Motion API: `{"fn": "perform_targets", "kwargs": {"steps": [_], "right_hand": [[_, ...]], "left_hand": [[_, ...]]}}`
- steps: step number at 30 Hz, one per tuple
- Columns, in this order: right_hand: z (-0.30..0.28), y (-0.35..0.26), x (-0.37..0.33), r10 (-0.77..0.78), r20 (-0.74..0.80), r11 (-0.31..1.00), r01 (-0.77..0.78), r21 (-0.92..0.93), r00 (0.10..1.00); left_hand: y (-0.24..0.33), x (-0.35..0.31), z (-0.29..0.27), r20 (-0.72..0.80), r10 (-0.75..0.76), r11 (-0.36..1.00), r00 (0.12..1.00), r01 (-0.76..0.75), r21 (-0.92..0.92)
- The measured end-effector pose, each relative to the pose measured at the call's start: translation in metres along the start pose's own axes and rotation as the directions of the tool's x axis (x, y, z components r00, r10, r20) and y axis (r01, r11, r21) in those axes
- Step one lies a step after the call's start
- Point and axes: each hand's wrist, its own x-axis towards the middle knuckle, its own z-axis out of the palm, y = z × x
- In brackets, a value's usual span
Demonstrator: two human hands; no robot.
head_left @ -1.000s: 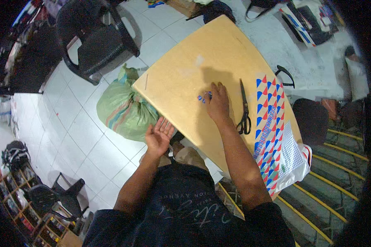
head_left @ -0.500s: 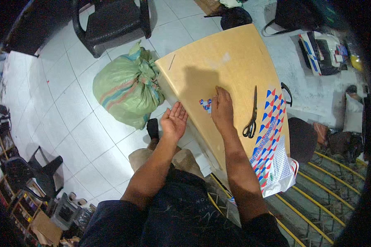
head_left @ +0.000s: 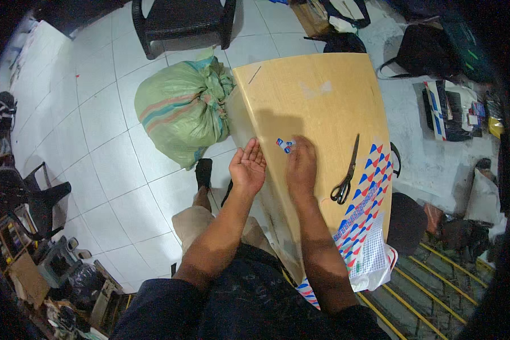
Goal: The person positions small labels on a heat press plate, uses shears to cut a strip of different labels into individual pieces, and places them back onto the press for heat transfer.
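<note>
Palm up and empty, my left hand (head_left: 249, 170) hangs just off the left edge of the wooden table (head_left: 334, 107), fingers stretched out. On the tabletop my right hand (head_left: 302, 167) rests with fingers lightly bent, right beside a few small red, white and blue scraps (head_left: 287, 147). Some scraps may be touching or hidden by its fingers. To the right lie black-handled scissors (head_left: 344, 182), blades pointing away from me. Farther right is a white plastic sheet (head_left: 364, 209) patterned with red and blue drops, spread along the table's right side.
A tied green woven sack (head_left: 181, 110) sits on the tiled floor against the table's left side. Beyond it stands a black chair (head_left: 184, 25). Yellow-edged steps (head_left: 419, 283) lie at the lower right. A round black seat (head_left: 408, 215) is beside the table.
My right hand has drawn nearer on the table, and the scraps lie closer together beside it. The left hand stays palm up by the edge. The view has shifted slightly.
</note>
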Motion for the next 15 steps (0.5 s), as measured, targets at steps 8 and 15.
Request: {"fn": "perform_targets", "kwargs": {"steps": [8, 15], "right_hand": [[-0.008, 0.017, 0.018, -0.015, 0.107, 0.992, 0.028, -0.122, 0.994], [0.004, -0.015, -0.01, -0.029, 0.214, 0.998, 0.041, -0.053, 0.976]], "left_hand": [[-0.024, 0.008, 0.002, 0.023, 0.222, 0.965, 0.975, -0.217, -0.146], [-0.025, 0.009, -0.008, 0.11, 0.252, 0.956, 0.961, -0.23, -0.18]]}}
